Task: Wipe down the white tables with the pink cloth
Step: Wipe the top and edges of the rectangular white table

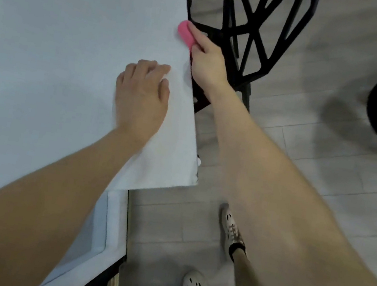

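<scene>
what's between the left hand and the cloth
Only bare white table lies between the left hand and the cloth, which the right hand grips at the table's right edge; the head view shows this.

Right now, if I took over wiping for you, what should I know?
Left hand rests on the white table, holding nothing.
Right hand grips the pink cloth against the table's right edge, next to the black chair.
Done: the picture cannot show which parts are wiped.
Left: probably finish this edge, then any part not yet wiped.
</scene>
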Tool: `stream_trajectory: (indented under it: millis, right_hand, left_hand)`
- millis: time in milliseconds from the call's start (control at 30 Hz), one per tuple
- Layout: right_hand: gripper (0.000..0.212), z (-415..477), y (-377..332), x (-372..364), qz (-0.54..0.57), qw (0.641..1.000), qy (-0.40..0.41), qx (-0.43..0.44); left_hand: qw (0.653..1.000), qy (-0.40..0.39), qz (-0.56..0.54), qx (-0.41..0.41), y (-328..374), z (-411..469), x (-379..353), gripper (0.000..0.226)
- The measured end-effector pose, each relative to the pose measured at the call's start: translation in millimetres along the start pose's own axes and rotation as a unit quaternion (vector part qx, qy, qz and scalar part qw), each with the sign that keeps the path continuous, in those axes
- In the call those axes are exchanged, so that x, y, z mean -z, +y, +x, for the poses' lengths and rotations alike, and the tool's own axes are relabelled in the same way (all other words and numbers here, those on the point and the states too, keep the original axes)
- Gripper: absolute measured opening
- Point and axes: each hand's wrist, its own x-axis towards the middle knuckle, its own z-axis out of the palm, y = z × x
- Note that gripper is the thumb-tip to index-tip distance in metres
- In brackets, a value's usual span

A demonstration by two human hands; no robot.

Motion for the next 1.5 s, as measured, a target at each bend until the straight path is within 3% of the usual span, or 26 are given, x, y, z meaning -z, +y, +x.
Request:
stream_trajectory:
  millis: [167,300,533,600,767,833,933,1000,1067,1133,1200,1233,1333,1367,1433,1467,1500]
  right_hand:
    - [0.051,-161.7,25.8,-0.3,0.049,0.999,0.008,0.02]
    - [0.054,-285.4,57.7,8.1,0.057,0.998,0.034,0.011]
    - [0.054,-136.9,22.1,3.3,0.018,0.999,0.026,-0.01]
    - [0.055,-130.1,19.1,2.0,0.015,0.999,0.023,-0.022]
    - [0.059,-251.0,46.5,13.4,-0.023,0.999,0.028,-0.025]
    - [0.06,-305.3,62.2,26.6,-0.052,0.998,-0.014,-0.037]
    - [0.056,-362.6,63.8,32.9,-0.17,0.971,-0.142,-0.093]
    - [0.046,-381.3,44.3,31.7,-0.199,0.963,-0.136,-0.124]
    - [0.031,-388.1,14.2,34.1,-0.197,0.966,-0.085,-0.147]
    - [0.021,-384.3,-18.8,38.4,-0.185,0.97,-0.046,-0.151]
    - [0.015,-380.8,-50.3,42.9,-0.14,0.978,-0.034,-0.154]
    - [0.016,-379.5,-65.6,43.4,-0.116,0.98,-0.039,-0.158]
    - [0.017,-369.9,-102.1,32.9,0.002,0.979,-0.09,-0.185]
    - [0.018,-364.7,-111.4,26.3,0.036,0.975,-0.114,-0.188]
    - [0.02,-350.4,-124.1,9.3,0.041,0.97,-0.163,-0.178]
    - [0.019,-341.9,-128.4,-0.7,0.02,0.968,-0.182,-0.172]
    - [0.019,-331.9,-131.8,-10.4,-0.005,0.967,-0.196,-0.165]
  left_hand:
    - [0.982,-0.177,-0.056,-0.022,-5.6,-55.8,39.2,0.055]
    - [0.963,-0.268,-0.012,-0.038,-22.8,-109.8,63.2,0.069]
    - [0.956,-0.289,0.036,-0.037,-19.2,-114.1,58.9,0.069]
    - [0.955,-0.289,0.043,-0.047,-20.7,-113.1,56.2,0.069]
    - [0.954,-0.288,0.058,-0.059,-22.1,-112.6,48.9,0.069]
    - [0.955,-0.284,0.056,-0.062,-22.3,-112.6,46.6,0.069]
    - [0.946,-0.314,0.055,-0.057,-17.7,-105.4,54.4,0.072]
    - [0.932,-0.357,0.046,-0.047,-11.3,-104.8,69.2,0.075]
    - [0.927,-0.372,-0.03,-0.029,-3.6,-120.6,87.4,0.064]
    - [0.923,-0.328,-0.2,0.031,0.6,-163.3,111.4,0.049]
    - [0.888,-0.248,-0.36,0.143,5.8,-223.8,136.0,0.046]
    - [0.846,-0.219,-0.437,0.215,9.3,-253.1,147.1,0.051]
    - [0.631,-0.216,-0.637,0.387,24.9,-310.2,172.9,0.071]
    - [0.585,-0.204,-0.676,0.399,28.7,-315.4,176.4,0.071]
    - [0.532,-0.131,-0.736,0.397,33.6,-310.2,183.0,0.057]
    - [0.519,-0.083,-0.752,0.398,35.2,-301.9,186.8,0.048]
    - [0.528,-0.033,-0.745,0.406,35.3,-291.0,189.5,0.037]
